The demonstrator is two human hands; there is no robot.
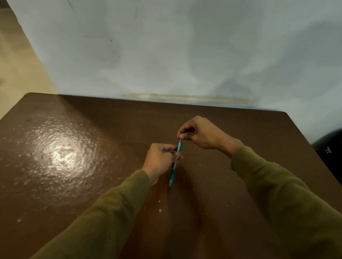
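As the left hand [160, 158] grips the barrel, the right hand [200, 133] pinches the far tip of the pen [172, 174].
Held above the table [62, 182], its long axis points away from the person, with the right hand beyond the left.

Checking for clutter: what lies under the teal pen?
Beneath the pen the brown table shows, its top speckled. The left hand grips its middle, the right hand pinches its top end, hiding those parts and the table beneath them.
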